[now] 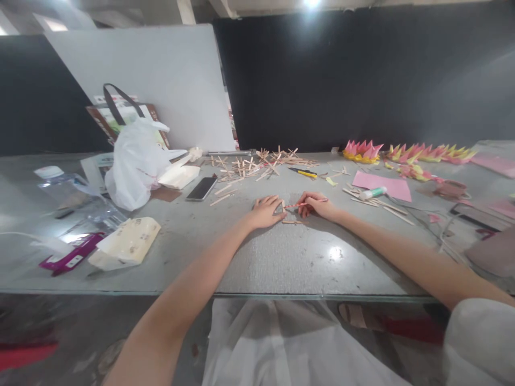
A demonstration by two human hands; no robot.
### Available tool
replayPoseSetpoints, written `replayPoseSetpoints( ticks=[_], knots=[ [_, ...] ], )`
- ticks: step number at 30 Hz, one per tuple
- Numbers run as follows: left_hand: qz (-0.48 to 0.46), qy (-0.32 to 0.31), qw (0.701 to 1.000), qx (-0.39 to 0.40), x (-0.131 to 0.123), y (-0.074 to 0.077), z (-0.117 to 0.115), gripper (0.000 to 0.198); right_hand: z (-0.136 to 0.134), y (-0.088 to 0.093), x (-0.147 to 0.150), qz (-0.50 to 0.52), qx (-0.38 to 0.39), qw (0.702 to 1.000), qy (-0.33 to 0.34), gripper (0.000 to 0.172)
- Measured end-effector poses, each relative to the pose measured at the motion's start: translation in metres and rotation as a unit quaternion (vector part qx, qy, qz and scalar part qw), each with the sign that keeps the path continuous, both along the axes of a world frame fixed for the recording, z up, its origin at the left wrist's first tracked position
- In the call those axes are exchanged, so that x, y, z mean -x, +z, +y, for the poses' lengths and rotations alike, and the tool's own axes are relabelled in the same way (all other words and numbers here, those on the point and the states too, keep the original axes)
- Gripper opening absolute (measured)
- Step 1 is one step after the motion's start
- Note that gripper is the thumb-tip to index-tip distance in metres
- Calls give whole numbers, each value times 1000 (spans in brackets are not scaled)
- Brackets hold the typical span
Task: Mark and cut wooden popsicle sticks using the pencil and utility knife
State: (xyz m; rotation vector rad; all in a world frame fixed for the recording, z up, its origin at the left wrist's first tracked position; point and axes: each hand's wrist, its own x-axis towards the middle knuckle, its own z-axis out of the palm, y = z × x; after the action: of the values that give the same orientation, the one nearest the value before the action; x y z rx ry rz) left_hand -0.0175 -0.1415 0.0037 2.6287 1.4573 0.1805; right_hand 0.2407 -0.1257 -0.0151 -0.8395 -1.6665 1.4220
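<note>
My right hand (316,203) is closed around a red-striped pencil (295,205), whose end points left toward a short wooden craft stick (282,206). Beside that stick my left hand (265,212) lies on the table, fingers stretched out and fingertips touching or almost touching it. Just below, another wooden stick (293,222) lies crosswise between the two hands. Whether the sticks are joined is too small to tell.
Behind my hands lies a pile of wooden sticks (277,158), with a yellow-black utility knife (303,172) and a phone (201,188). Rightward are a glue stick (373,193), pink paper (386,185) and paper lotuses (362,151). Leftward are a plastic bag (137,161) and a paper box (129,244).
</note>
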Motion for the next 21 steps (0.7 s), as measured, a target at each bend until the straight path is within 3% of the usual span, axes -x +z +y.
replayPoseSetpoints(
  ticks=[21],
  knots=[
    [0, -7, 1000, -11, 1, -4, 4, 64, -2, 3, 2, -11, -6, 1000, -1, 10]
  ],
)
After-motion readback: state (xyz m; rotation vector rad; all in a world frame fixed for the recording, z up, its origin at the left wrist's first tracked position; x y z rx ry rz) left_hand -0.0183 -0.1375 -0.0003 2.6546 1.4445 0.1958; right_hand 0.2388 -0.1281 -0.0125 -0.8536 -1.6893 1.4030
